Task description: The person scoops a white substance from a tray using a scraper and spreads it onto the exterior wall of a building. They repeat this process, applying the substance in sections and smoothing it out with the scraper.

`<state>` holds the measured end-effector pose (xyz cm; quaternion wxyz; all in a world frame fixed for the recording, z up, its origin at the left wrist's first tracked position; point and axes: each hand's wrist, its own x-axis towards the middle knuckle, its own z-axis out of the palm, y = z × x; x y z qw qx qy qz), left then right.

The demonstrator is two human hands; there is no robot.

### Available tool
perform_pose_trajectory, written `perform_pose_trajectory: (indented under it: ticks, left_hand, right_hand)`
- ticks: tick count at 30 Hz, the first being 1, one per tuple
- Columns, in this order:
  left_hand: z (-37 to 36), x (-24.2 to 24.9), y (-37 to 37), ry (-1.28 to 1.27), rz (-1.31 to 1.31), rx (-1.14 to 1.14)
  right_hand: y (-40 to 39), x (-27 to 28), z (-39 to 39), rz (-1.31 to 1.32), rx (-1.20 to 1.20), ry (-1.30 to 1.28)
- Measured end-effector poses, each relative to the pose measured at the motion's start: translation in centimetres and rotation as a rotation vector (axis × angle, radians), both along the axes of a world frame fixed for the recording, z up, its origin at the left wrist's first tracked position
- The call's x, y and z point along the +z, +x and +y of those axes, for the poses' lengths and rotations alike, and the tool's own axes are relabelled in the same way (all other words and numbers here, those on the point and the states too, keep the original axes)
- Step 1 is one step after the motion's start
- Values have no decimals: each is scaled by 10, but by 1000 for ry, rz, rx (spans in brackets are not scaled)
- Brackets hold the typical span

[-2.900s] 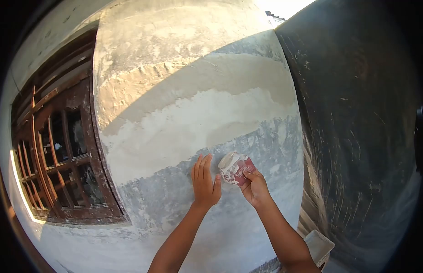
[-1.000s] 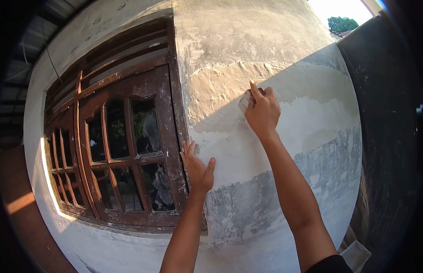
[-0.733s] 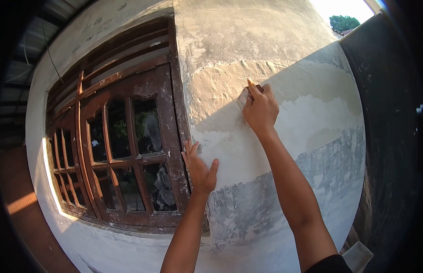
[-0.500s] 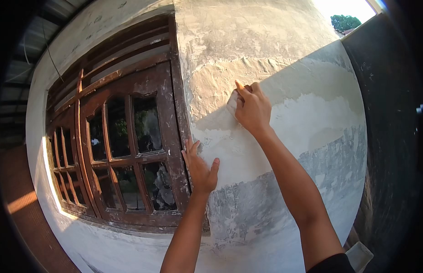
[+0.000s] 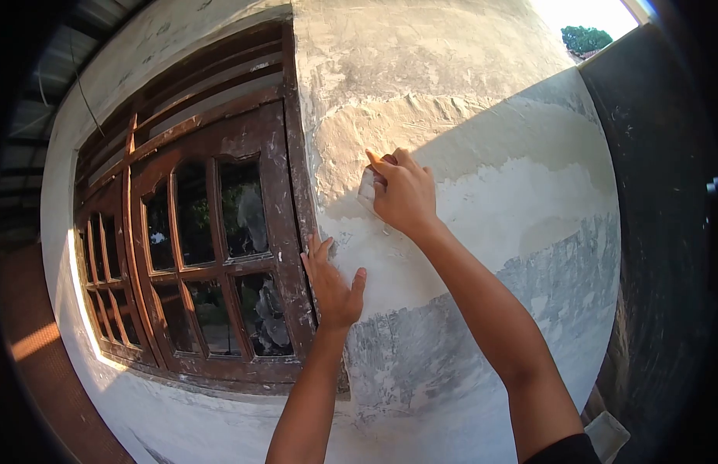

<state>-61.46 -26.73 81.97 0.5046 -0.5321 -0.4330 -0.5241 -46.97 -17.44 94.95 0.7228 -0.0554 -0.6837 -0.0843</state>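
My right hand [image 5: 405,189] is closed around a pale, flat scraper [image 5: 367,185], whose edge lies against the wall; the rest of it is hidden by my fingers. Around it, wet-looking plaster [image 5: 374,127] covers the wall in a rough, ridged band, sunlit above and shaded below. Lower and to the left, my left hand [image 5: 334,290] is open, fingers spread, touching or nearly touching the wall right beside the brown window frame [image 5: 296,155].
A brown wooden window [image 5: 212,263] with several glass panes fills the left side. Bare grey wall [image 5: 405,356] shows under the white coat. On the right stands a dark panel [image 5: 653,193]. Near my right elbow is a pale container-like object [image 5: 606,437], partly cut off.
My right hand has slid left across the plaster with the scraper, toward the window frame. My left hand stays in nearly the same place, still open.
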Motion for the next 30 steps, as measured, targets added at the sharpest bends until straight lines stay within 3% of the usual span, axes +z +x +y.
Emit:
perform_pose_trajectory:
  ticks: [3, 4, 7, 8, 11, 13, 14, 16, 17, 21, 22, 25, 26, 29, 30]
  left_hand:
    - [0, -2, -2, -14, -5, 11]
    - [0, -2, -2, -14, -4, 13]
    - [1, -1, -1, 16, -5, -11]
    - [0, -1, 0, 13, -5, -1]
    - [0, -2, -1, 5, -5, 11]
    - [1, -2, -1, 8, -13, 6]
    - [1, -2, -1, 10, -1, 6]
    - [2, -1, -1, 21, 10, 2]
    - [2, -1, -2, 24, 17, 7]
    - [2, -4, -3, 12, 2, 34]
    - [2, -4, -3, 14, 3, 33]
    - [3, -1, -3, 19, 13, 27]
    - [4, -2, -3, 25, 16, 26]
    - [2, -4, -2, 15, 10, 40]
    - [2, -3, -2, 14, 1, 52]
  right_hand:
    - [19, 14, 8, 224, -234, -168]
    - [16, 13, 6, 225, -232, -169]
    - [-2, -3, -14, 92, 81, -92]
    - [-7, -8, -20, -26, 21, -67]
    - [-4, 3, 0, 79, -56, -149]
    - [12, 10, 9, 343, -130, -262]
    - [9, 6, 6, 343, -135, -265]
    - [-6, -10, -12, 157, 100, -107]
    - [-10, -19, -20, 24, 77, -70]
    - [19, -15, 0, 267, -198, -271]
    - [18, -15, 1, 268, -198, -269]
    - [8, -22, -6, 141, 132, -209]
    - [1, -27, -12, 54, 104, -160]
    - [4, -20, 11, 113, -2, -216]
    - [15, -13, 17, 243, -67, -245]
